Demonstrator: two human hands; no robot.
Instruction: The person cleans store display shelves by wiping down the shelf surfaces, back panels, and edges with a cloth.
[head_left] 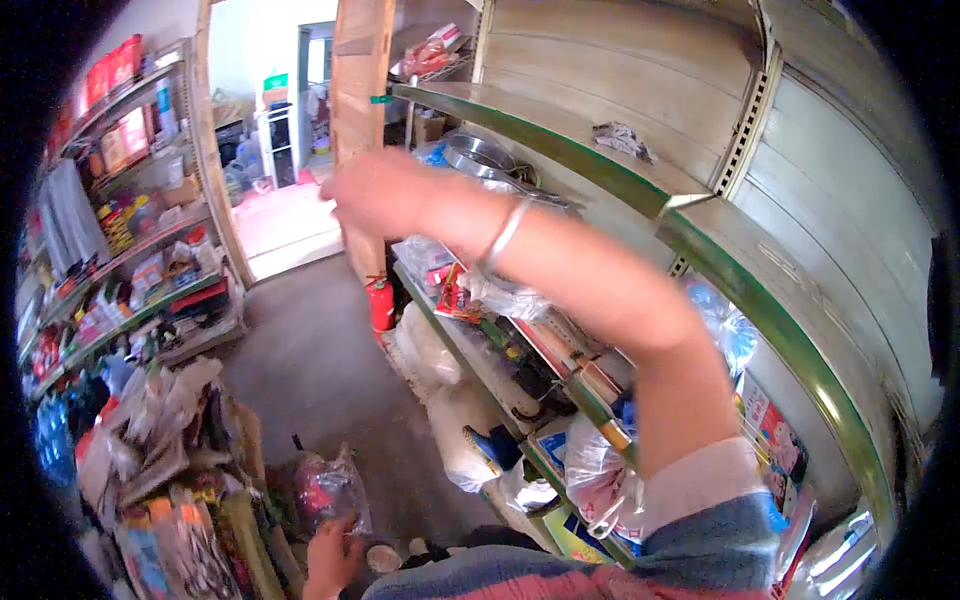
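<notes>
My right arm stretches across the view in front of the metal shelves, a silvery bangle (507, 232) on its wrist. My right hand (380, 195) is up near the wooden door, smeared by motion; its fingers look bent, and whether they hold anything cannot be made out. Low at the bottom, my left hand (333, 560) has its fingers apart. Just beyond its fingertips is a clear plastic bag (335, 485) with something red and pink inside. I cannot tell if the fingers touch the bag.
An upper shelf (590, 160) on the right bears a crumpled cloth (622, 140); bagged goods crowd the lower shelf (470, 350). A red fire extinguisher (381, 303) stands by the wooden door (358, 110). Packed shelves (130, 260) line the left, with piled bags (160, 430) in front.
</notes>
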